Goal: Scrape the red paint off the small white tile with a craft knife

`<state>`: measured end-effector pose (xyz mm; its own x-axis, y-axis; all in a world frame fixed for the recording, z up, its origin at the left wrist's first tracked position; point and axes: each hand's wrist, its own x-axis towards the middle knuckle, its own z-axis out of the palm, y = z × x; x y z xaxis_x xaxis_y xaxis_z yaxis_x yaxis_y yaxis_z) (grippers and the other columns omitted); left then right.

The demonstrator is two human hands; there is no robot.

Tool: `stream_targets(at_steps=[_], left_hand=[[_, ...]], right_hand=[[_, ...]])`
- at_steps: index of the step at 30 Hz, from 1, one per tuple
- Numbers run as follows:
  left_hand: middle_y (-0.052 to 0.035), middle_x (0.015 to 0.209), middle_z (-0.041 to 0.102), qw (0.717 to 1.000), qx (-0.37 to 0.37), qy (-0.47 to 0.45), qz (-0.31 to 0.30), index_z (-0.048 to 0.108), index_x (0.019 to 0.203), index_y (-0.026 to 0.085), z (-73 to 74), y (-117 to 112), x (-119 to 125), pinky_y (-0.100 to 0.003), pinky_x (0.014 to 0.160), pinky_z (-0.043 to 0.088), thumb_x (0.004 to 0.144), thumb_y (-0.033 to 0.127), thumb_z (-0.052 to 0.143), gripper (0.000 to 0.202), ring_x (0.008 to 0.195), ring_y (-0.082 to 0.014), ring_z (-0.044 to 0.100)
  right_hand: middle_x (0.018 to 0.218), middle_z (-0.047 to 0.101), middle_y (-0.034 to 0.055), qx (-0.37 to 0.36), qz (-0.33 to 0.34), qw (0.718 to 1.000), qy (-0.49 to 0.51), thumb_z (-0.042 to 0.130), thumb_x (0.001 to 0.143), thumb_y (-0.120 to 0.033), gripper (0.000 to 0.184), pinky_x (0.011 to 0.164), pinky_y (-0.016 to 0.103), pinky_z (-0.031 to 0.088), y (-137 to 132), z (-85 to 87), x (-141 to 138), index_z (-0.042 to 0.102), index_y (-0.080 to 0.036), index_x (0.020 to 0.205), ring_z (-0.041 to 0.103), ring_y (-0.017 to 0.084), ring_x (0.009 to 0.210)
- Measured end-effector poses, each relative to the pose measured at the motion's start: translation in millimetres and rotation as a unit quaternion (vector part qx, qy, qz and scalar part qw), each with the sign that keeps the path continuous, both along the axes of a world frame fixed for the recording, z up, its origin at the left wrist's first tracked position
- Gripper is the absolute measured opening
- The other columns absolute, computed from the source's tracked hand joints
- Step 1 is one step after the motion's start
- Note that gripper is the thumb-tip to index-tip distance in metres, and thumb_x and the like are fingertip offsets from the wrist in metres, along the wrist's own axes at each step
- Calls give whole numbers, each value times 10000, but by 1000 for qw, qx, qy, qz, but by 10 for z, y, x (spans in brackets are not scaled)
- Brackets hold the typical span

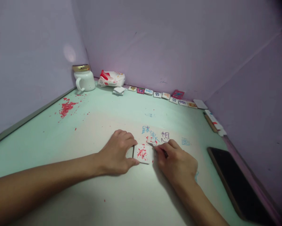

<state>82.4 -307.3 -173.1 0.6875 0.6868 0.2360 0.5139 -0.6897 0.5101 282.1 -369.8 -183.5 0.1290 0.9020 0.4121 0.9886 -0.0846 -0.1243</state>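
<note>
A small square white tile (147, 158) lies on the table in front of me, with red shavings (142, 153) scattered over its face. My left hand (118, 153) grips the tile's left side between thumb and fingers. In my right hand (177, 158) is a slim carving knife (151, 144), its pointed tip close above the tile's upper right corner. The fingers are closed round its handle, which is mostly hidden. More red bits lie on the table just past the tile. Blue and purple Chinese characters (165, 135) are written on the tabletop beyond my right hand.
Several carved tiles (157, 94) line the back wall, beside a wipes packet (111, 78) and stacked white tiles (119, 90). A white mug (85, 81) with a gold lid stands back left, near a red shavings heap (67, 108). A dark phone (237, 185) lies at right.
</note>
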Motion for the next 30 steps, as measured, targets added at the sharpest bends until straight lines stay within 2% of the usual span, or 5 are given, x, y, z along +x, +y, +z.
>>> stream_targets(at_steps=[5, 11, 19, 23, 30], left_hand=[[-83, 933, 630, 1000, -13, 6, 14, 639, 945, 157, 14, -7, 6, -468, 873, 387, 626, 310, 766, 376, 899, -270, 553], [-78, 916, 621, 1000, -12, 0, 16, 642, 939, 135, -7, -8, 10, -468, 878, 386, 616, 316, 783, 396, 894, -267, 546], [-76, 925, 624, 1000, -11, -1, 5, 630, 931, 158, 9, -3, 9, -465, 871, 395, 632, 318, 762, 365, 889, -258, 545], [-81, 933, 625, 1000, -18, 6, 8, 631, 937, 154, 18, -3, 8, -469, 870, 391, 634, 315, 762, 368, 895, -262, 544], [-63, 906, 617, 1000, -9, 8, 24, 614, 919, 177, -4, -6, 15, -467, 866, 386, 632, 357, 754, 366, 885, -259, 538]], right_hand=[[676, 621, -19, 52, 5, 996, 69, 537, 849, -380, 272, 467, 230, 231, -28, 16, 65, 733, -218, 752, 518, 94, 533], [626, 605, -27, 17, 62, 994, 90, 543, 836, -388, 277, 463, 236, 214, -115, 21, -18, 721, -229, 694, 515, 91, 497], [677, 612, -27, 1, 21, 1000, 18, 529, 852, -357, 274, 461, 247, 157, -19, 3, -20, 716, -218, 707, 453, 82, 484], [690, 627, -23, 41, 7, 998, 47, 525, 863, -361, 274, 463, 235, 215, 0, -3, 33, 726, -216, 746, 513, 95, 533], [641, 615, -26, 25, 70, 990, 120, 555, 831, -386, 256, 461, 235, 271, -139, 41, -41, 715, -233, 702, 544, 95, 504]])
